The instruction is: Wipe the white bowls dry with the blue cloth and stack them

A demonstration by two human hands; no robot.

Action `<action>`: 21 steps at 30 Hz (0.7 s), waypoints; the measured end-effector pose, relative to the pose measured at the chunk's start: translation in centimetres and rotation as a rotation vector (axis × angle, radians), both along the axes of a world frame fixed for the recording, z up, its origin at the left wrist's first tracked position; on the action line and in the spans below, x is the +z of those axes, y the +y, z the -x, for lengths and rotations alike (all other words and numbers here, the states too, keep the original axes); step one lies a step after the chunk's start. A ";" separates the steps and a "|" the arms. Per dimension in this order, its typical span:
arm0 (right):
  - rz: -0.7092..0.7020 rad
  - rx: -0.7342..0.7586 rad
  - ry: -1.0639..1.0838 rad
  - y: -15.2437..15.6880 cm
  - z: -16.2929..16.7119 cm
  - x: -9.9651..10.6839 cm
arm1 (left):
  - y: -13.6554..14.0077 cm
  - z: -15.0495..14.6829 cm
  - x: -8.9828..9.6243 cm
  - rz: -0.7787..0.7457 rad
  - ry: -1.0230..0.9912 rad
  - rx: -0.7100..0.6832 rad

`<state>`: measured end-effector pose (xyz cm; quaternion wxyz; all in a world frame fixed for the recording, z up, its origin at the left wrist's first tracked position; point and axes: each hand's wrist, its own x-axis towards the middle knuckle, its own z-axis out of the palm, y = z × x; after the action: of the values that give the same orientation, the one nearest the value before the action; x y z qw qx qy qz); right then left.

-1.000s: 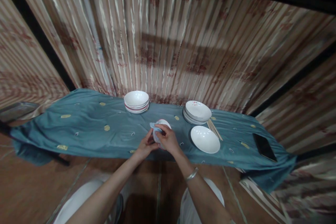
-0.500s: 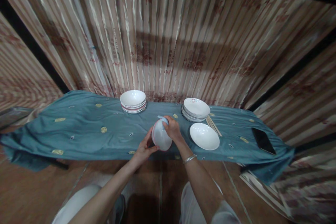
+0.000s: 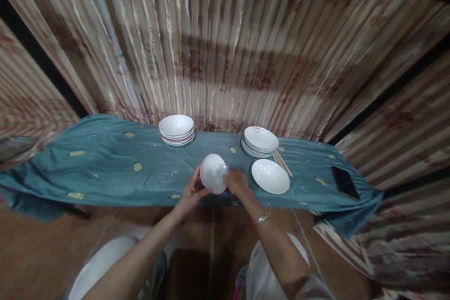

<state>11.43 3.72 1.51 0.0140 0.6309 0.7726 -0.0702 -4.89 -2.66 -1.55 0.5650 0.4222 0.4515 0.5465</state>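
Two hands met at a white bowl (image 3: 213,173) with a red rim, held just below the middle of the frame, above the near edge of a teal cloth (image 3: 105,173) that covered a long table. The left hand (image 3: 191,193) gripped the bowl from its lower left, fingers curled against the rim and thumb up along the side. The right hand (image 3: 237,183) closed on the bowl's right side; a bit of pale blue rag (image 3: 225,168) showed between its fingers and the bowl, though how much of it was there could not be told. The bowl was tilted on edge, its rounded underside turned toward the camera. A silver bangle (image 3: 262,217) sat on the right wrist.

To the right of the hands, a single shallow white plate (image 3: 270,176) lay on the cloth. Just behind it, toward the upper right, stood a stack of plates (image 3: 259,141), with a few chopsticks (image 3: 281,163) lying beside them. A stack of bowls (image 3: 176,129) stood above and left of the held bowl, near the striped curtain (image 3: 225,47) that filled the upper frame. A dark phone (image 3: 345,182) lay flat at the right end of the cloth, well apart from the dishes.
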 end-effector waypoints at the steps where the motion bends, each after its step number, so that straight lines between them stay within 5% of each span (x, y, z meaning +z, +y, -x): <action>1: 0.001 0.030 -0.020 -0.6 0.0 0.0 | 0.0 -0.1 0.1 0.001 -0.004 0.003; 11: -0.115 0.351 0.014 -5.9 0.7 0.9 | -0.1 -0.6 0.7 0.067 -0.101 0.039; 21: -0.339 0.422 0.078 -6.4 2.5 2.3 | 0.1 -0.6 1.2 0.159 -0.172 0.092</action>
<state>8.96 -2.66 3.83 -0.1070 0.4462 0.8876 0.0403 -4.24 -2.60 -0.37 0.6077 0.3066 0.4621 0.5685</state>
